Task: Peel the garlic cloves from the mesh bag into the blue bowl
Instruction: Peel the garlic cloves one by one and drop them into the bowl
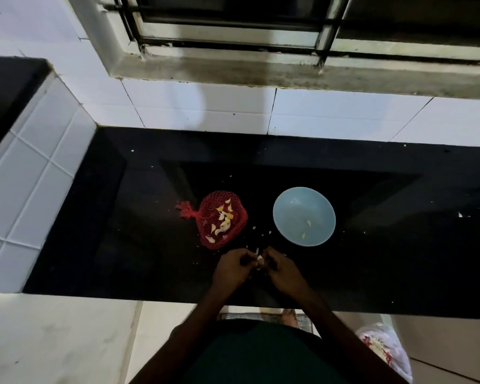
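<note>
One half-hidden clove [260, 259] between left hand [231, 268], right hand [283, 272]

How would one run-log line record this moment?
left hand, right hand: pinch garlic clove | red mesh bag: holds cloves | blue bowl: two peeled cloves

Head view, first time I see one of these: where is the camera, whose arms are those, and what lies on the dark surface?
No machine here. The single picture comes from a camera worn on a person's head, looking down at their own arms. The left hand and right hand meet over the black counter, both pinching a garlic clove. Beyond them lies a red mesh bag of cloves, and to its right a blue bowl holding two peeled cloves.
</note>
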`<state>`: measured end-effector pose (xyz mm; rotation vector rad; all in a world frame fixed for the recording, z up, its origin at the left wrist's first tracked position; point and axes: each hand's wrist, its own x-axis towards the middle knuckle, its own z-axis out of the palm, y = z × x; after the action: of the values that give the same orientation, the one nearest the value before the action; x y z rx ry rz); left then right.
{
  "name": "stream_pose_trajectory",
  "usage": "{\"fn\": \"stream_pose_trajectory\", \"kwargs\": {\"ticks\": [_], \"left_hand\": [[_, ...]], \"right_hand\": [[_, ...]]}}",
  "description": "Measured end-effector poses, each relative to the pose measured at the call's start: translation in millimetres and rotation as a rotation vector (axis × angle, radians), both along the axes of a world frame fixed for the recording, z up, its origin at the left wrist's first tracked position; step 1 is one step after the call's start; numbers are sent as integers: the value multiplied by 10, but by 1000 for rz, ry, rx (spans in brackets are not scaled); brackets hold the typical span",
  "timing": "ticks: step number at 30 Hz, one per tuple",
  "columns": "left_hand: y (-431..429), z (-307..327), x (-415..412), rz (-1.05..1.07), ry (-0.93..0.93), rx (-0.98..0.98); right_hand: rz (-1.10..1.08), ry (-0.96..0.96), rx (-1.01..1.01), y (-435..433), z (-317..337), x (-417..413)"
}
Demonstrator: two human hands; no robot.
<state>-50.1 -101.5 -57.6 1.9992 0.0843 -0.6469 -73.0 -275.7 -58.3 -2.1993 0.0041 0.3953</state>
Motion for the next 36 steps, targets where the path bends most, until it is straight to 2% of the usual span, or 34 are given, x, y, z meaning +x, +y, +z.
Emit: {"fn": "stream_pose_trajectory", "kwargs": {"ticks": [5,10,14,17,21,24,26,28,31,36], "left_hand": [[127,-53,-19,41,19,97],[104,73,0,153,39,-62],[43,192,-25,280,152,-259],[21,286,-50,375,255,-453],[-85,354,-79,394,228,-497],[-136,397,-26,361,156,-455],[-119,351,29,314,55,-343],[-58,264,63,279,-75,-173],[42,220,95,317,-145,-23],[185,167,195,428,-201,169]], "right_hand": [[153,-65,-242,92,-50,21],[46,-58,-134,148,2,136],[-6,-63,-73,118,81,133],[-20,-39,46,56,130,142],[-78,-25,186,-17,206,158],[-181,38,217,16,226,174],[-218,46,152,36,225,176],[-168,16,-18,35,197,160],[-30,-7,-276,-7,153,134],[124,-68,-452,35,106,86]]}}
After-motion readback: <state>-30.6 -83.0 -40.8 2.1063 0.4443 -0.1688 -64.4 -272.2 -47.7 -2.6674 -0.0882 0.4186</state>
